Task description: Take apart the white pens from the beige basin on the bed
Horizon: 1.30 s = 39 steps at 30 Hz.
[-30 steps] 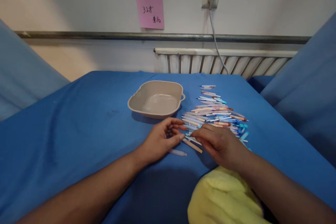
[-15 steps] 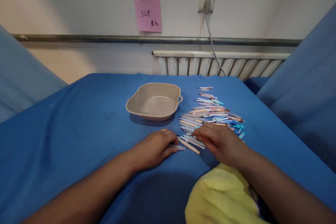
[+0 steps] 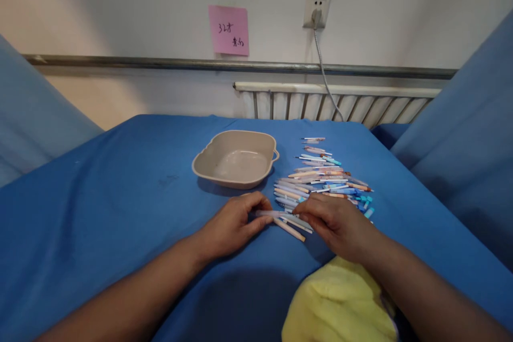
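Note:
My left hand (image 3: pixel 242 220) is closed on a pale, see-through pen barrel (image 3: pixel 272 214), pinched between thumb and fingers and pointing right. My right hand (image 3: pixel 334 223) is closed in a pinch at the barrel's right end. A tiny, dark, coil-like piece shows at those fingertips, too small to name for certain. Below the barrel, a cream pen barrel (image 3: pixel 289 230) and a few white pieces lie on the blue cloth (image 3: pixel 132 214). Behind my right hand spreads a pile of pen parts (image 3: pixel 320 173) in cream, lilac, white and blue.
A beige basin (image 3: pixel 240 179) stands left of the pen parts. Small teal pieces (image 3: pixel 366 203) lie at the pile's right edge. Yellow cloth (image 3: pixel 340 304) bulges up below my right wrist. Behind the table are a radiator (image 3: pixel 336 88) and a plugged-in cable (image 3: pixel 324 72).
My left hand has lifted the pale barrel off the cloth and brought its end to my right fingertips. My right hand has stayed nearly in place. The view has tilted up slightly.

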Motion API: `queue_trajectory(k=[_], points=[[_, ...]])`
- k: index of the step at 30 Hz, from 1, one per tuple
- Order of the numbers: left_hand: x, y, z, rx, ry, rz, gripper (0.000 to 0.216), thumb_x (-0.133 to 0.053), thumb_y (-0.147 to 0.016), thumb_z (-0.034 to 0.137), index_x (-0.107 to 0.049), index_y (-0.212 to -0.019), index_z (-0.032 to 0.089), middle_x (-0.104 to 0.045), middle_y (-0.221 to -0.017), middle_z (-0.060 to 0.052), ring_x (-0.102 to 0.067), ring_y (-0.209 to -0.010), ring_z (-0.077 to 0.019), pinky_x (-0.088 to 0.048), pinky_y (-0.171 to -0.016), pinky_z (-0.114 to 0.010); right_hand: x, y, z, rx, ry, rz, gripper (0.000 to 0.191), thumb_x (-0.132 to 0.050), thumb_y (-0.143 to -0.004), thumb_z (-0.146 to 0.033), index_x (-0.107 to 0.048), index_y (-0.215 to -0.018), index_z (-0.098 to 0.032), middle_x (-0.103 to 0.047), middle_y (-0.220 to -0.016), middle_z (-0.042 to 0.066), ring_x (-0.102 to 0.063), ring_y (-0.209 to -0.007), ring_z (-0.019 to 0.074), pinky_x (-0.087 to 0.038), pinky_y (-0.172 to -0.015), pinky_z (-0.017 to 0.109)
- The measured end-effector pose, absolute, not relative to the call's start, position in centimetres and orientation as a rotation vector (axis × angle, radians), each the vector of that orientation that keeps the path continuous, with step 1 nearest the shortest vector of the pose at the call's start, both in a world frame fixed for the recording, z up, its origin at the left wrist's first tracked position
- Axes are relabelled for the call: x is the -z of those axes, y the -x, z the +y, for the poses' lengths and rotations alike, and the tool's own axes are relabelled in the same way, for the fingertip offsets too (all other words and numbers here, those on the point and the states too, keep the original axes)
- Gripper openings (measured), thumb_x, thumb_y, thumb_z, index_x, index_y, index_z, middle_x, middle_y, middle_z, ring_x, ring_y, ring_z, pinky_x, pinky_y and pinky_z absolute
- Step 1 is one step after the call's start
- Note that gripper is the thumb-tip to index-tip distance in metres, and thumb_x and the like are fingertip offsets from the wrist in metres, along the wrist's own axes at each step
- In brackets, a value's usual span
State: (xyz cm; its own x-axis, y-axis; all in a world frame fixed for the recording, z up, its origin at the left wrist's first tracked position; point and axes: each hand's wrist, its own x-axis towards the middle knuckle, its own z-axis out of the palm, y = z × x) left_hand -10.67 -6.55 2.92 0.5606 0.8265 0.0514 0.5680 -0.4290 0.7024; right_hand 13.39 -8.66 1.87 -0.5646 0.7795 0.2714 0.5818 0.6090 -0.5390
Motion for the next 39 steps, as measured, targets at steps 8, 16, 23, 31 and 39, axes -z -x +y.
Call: queue_trajectory(k=[8, 16, 23, 31, 39], points=[[-3.0, 10.6, -6.6, -0.516, -2.152, 1.123, 0.018, -0.053, -0.084, 0.035, -0.060, -0.088, 0.019, -0.060, -0.079, -0.001, -0.053, -0.073, -0.0153, -0.042, -0.068, -0.025, -2.1, -13.3, -8.9, -0.560, 1.077, -2.361, 0.022, -0.046, -0.088, -0.013, -0.061, -0.101, -0.024, -0.063, -0.086, 0.003, -0.059, -0.077, 0.0152, -0.043, -0.069, 0.026], [-2.7, 10.5, -6.8, -0.562, -2.163, 1.116, 0.016, -0.055, -0.084, 0.033, -0.061, -0.087, 0.019, -0.061, -0.080, 0.000, -0.055, -0.074, -0.0149, -0.041, -0.068, -0.025, -2.1, -13.3, -8.7, -0.578, 1.076, -2.371, 0.022, -0.046, -0.088, -0.012, -0.061, -0.100, -0.023, -0.063, -0.085, 0.002, -0.059, -0.077, 0.0149, -0.042, -0.069, 0.026], [-2.4, 10.4, -6.9, -0.576, -2.170, 1.104, 0.014, -0.055, -0.084, 0.029, -0.062, -0.090, 0.019, -0.063, -0.082, 0.000, -0.057, -0.078, -0.0155, -0.041, -0.071, -0.025, -2.0, -13.1, -8.9, -0.572, 1.079, -2.394, 0.023, -0.046, -0.087, -0.011, -0.060, -0.101, -0.024, -0.063, -0.086, 0.001, -0.058, -0.079, 0.0147, -0.041, -0.069, 0.026], [-1.5, 10.0, -7.0, -0.603, -2.106, 1.098, 0.011, -0.056, -0.083, 0.023, -0.062, -0.090, 0.019, -0.065, -0.084, 0.000, -0.058, -0.078, -0.0150, -0.042, -0.071, -0.024, -1.6, -12.6, -8.8, -0.563, 1.098, -2.376, 0.021, -0.047, -0.087, -0.013, -0.058, -0.102, -0.023, -0.064, -0.093, 0.002, -0.058, -0.084, 0.0151, -0.040, -0.071, 0.026], [-1.1, 9.5, -7.4, -0.645, -2.163, 1.062, 0.011, -0.058, -0.082, 0.024, -0.063, -0.092, 0.020, -0.065, -0.084, 0.000, -0.058, -0.079, -0.0148, -0.042, -0.074, -0.024, -1.6, -12.5, -9.2, -0.545, 1.156, -2.385, 0.011, -0.045, -0.087, -0.016, -0.055, -0.090, -0.020, -0.061, -0.080, 0.001, -0.055, -0.073, 0.0147, -0.035, -0.064, 0.026]])
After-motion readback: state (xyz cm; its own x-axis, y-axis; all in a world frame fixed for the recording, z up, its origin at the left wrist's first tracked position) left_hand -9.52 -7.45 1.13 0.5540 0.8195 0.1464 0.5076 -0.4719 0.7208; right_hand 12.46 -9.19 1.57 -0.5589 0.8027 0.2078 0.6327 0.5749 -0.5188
